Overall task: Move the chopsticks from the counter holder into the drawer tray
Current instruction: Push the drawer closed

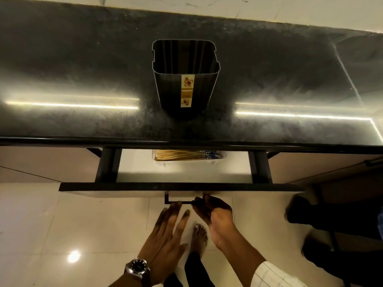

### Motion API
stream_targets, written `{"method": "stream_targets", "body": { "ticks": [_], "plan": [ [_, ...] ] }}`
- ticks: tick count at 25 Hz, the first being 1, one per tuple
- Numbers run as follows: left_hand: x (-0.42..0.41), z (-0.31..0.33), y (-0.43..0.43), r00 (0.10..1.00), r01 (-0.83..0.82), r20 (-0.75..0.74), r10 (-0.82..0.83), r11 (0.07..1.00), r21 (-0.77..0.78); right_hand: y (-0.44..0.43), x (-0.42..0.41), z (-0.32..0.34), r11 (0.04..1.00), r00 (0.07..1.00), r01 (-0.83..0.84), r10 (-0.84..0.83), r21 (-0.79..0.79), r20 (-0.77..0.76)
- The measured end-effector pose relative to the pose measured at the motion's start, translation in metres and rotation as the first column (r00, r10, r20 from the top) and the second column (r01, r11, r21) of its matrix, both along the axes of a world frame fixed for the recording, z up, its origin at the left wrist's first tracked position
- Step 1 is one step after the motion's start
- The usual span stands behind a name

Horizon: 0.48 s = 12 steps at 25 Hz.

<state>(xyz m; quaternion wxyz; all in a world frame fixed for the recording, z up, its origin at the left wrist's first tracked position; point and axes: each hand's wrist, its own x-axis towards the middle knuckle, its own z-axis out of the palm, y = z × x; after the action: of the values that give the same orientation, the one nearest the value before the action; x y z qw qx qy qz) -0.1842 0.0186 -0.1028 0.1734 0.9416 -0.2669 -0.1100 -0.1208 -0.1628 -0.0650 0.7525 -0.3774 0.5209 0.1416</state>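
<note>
While the dark speckled counter [83, 65] mirrors strip lights, the black holder [186, 79] stands empty.
Chopsticks [178, 155] lie in the tray [221, 155] inside the half-open drawer [182, 186]; right hand [215, 216] curls at its handle [176, 201], left hand [165, 239] spread open above pale floor tiles [51, 224].

A dark speckled tabletop [83, 69] carries long streaks of reflected light. Below its front edge lies a glossy pale tiled floor [62, 224], where a bare foot [199, 237] stands. A wristwatch [137, 268] shows lower left of that foot.

wristwatch [138, 267] (dark dial), white checked cuff [273, 275]
</note>
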Motion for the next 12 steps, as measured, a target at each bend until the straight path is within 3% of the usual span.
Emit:
{"method": "stream_targets", "body": {
  "ticks": [2,3,4,6,7,8,9,12],
  "plan": [
    [-0.003,0.006,-0.009,0.938,-0.297,-0.227,0.262,0.945,-0.134,0.002,0.008,0.000,0.999,0.999,0.029,-0.029,0.018,0.027],
    [0.004,0.012,-0.019,0.855,-0.483,-0.340,0.391,0.840,-0.249,0.002,0.012,0.000,0.999,0.999,0.035,-0.036,0.020,0.036],
    [0.016,0.018,-0.030,0.754,-0.647,-0.422,0.504,0.684,-0.338,0.002,0.016,-0.001,0.999,0.998,0.044,-0.045,0.021,0.038],
    [0.051,0.027,-0.046,0.442,-0.888,-0.629,0.639,0.214,-0.407,0.002,0.024,-0.002,0.998,0.998,0.056,-0.056,0.020,0.037],
    [0.071,0.029,-0.049,0.246,-0.940,-0.775,0.582,-0.051,-0.337,0.002,0.026,-0.002,0.998,0.998,0.057,-0.057,0.017,0.036],
    [0.087,0.029,-0.050,0.092,-0.943,-0.887,0.453,-0.246,-0.224,0.003,0.028,-0.002,0.998,0.998,0.059,-0.059,0.012,0.037],
    [0.098,0.028,-0.048,0.007,-0.927,-0.949,0.315,-0.354,-0.124,0.003,0.031,-0.003,0.998,0.997,0.061,-0.061,0.011,0.039],
    [0.110,0.028,-0.043,-0.020,-0.916,-0.990,0.140,-0.398,-0.038,0.004,0.040,-0.005,0.998,0.997,0.067,-0.068,0.014,0.045]
  ]
}}
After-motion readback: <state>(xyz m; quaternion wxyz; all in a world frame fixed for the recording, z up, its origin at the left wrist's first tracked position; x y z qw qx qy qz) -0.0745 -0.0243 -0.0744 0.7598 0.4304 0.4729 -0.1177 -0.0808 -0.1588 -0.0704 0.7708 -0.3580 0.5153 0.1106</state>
